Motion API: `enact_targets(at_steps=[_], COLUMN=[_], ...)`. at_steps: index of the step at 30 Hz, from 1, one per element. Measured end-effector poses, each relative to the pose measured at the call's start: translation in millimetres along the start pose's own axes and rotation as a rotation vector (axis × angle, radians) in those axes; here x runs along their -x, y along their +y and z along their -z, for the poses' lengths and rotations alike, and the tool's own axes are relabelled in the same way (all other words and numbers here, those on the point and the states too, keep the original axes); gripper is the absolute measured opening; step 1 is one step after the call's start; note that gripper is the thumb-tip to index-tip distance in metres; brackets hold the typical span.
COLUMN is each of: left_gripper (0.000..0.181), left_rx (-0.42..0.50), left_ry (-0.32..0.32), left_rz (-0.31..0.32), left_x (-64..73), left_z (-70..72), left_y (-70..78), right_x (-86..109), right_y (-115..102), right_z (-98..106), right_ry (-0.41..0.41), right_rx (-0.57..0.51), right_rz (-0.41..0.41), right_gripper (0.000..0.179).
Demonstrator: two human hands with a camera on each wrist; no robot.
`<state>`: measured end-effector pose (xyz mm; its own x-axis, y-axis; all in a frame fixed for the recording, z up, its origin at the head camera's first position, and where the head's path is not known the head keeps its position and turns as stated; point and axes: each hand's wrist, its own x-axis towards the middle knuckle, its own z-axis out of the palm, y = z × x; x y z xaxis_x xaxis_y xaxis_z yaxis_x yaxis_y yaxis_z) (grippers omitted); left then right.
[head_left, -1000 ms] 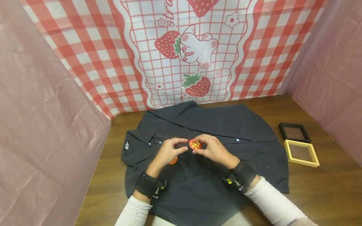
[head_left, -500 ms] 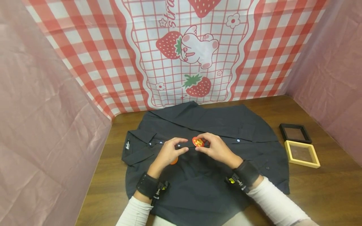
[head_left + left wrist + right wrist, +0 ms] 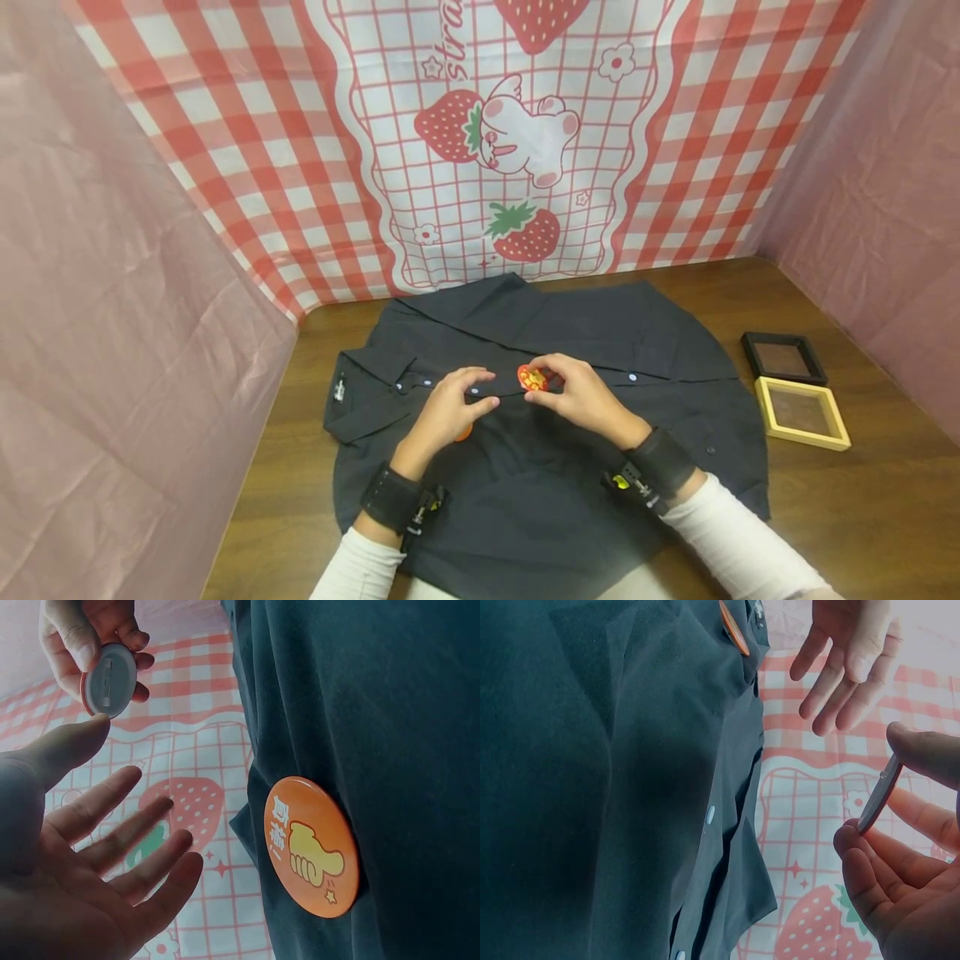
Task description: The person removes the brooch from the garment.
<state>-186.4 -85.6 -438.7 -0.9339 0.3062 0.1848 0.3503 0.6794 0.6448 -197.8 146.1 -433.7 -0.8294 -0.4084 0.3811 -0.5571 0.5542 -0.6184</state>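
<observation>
I see the right hand (image 3: 583, 402) pinching a red badge (image 3: 531, 378) above the dark shirt (image 3: 517, 517); the left hand (image 3: 444, 408), fingers spread, holds nothing above it. An orange badge (image 3: 311, 847) sits on the shirt.

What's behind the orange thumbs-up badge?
The dark shirt: its cloth lies right behind the orange badge. The badge's back faces the cloth, so I can't see that side, or tell whether it's fastened on.
</observation>
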Motion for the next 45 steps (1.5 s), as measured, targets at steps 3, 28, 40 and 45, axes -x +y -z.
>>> enact_targets(at_steps=[3,28,40,45], left_gripper=[0.034,0.033,0.037,0.04], left_rx=[-0.01,-0.095,-0.087,-0.073], left_ry=[0.003,0.041,0.021,-0.003], left_rz=[-0.002,-0.025,0.028,0.038], left_x=[0.5,7.2,7.2,8.2], left_z=[0.3,1.4,6.5,5.7], left_y=[0.7,-0.2,-5.5,-5.8], right_x=[0.8,5.2,6.4,8.1], right_y=[1.8,9.8,13.2,13.5], right_z=[1.6,18.2,24.7,26.9], right_ry=[0.004,0.046,0.055,0.065], right_rx=[0.004,-0.001,0.007,0.016], right_rz=[-0.008,-0.05,-0.092,-0.11], right_gripper=[0.036,0.033,0.034,0.034])
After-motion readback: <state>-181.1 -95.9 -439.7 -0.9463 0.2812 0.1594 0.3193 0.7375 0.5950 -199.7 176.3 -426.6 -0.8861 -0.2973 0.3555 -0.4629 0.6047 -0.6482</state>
